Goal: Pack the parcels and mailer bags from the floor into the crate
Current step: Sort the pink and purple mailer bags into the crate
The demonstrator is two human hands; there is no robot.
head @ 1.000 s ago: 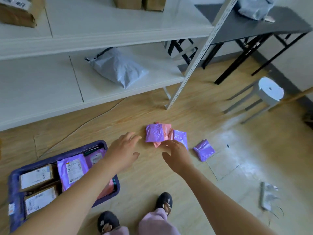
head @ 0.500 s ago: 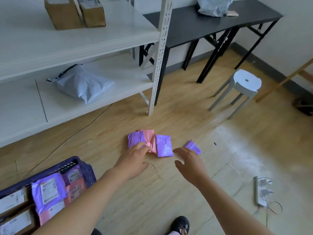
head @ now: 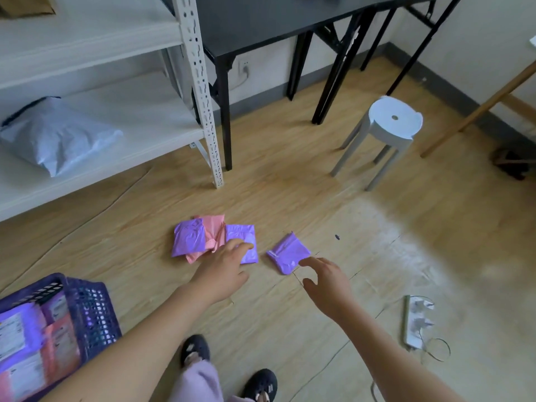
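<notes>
A left hand (head: 223, 271), open, is laid on clustered purple and pink plastic mailer bags (head: 213, 240). At three o'clock, a lone purple mailer bag (head: 288, 252) is approached by an open right hand (head: 327, 281). Nothing is gripped; a purple perforated plastic crate (head: 92, 309) is seen at eight o'clock.

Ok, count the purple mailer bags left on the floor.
3 visible: the left purple bag overlapping the pink bag, the middle purple bag under the left hand, the lone purple bag by the right hand. More may be underneath.

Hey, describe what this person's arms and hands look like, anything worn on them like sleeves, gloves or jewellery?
Both arms are bare from the frame edge to the fingertips: no sleeves, gloves, watch or bracelet in view. The left hand and right hand show no rings that I can make out, though the picture is a little blurred. Fingernails look short and unpainted.
</notes>
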